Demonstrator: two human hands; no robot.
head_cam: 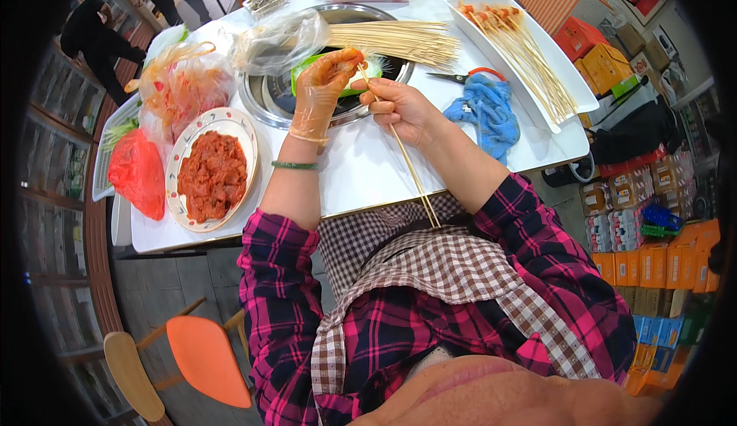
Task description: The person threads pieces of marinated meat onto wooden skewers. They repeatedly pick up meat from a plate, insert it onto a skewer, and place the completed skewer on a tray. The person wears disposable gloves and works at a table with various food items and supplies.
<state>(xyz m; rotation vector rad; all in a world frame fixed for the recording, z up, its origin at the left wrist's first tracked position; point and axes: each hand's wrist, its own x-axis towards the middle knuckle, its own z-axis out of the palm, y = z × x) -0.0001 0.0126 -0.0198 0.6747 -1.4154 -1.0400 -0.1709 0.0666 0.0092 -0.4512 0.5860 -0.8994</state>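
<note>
My left hand [321, 83], in a transparent plastic glove, pinches a small piece of reddish meat [357, 57]. Two thin bamboo skewers [410, 164] are gripped in my bare right hand [397, 106], their tips meeting the meat and their long ends slanting down toward my apron. Behind my left hand, a green-rimmed tray [296, 76] with white contents is partly hidden. At the left, an oval plate [251, 144] bears a heap of marinated sliced meat [213, 175]. A bundle of bamboo skewers [397, 40] lies beyond my hands, partly in a transparent bag [282, 40].
A long white tray [581, 89] at the right holds loaded skewers [501, 23]. Nearer lie scissors [455, 77] and a blue cloth [486, 115]. Plastic bags [184, 92] crowd the left, including a red one [137, 172]. The round metal-rimmed recess [256, 106] sits mid-table. Two people stand far left.
</note>
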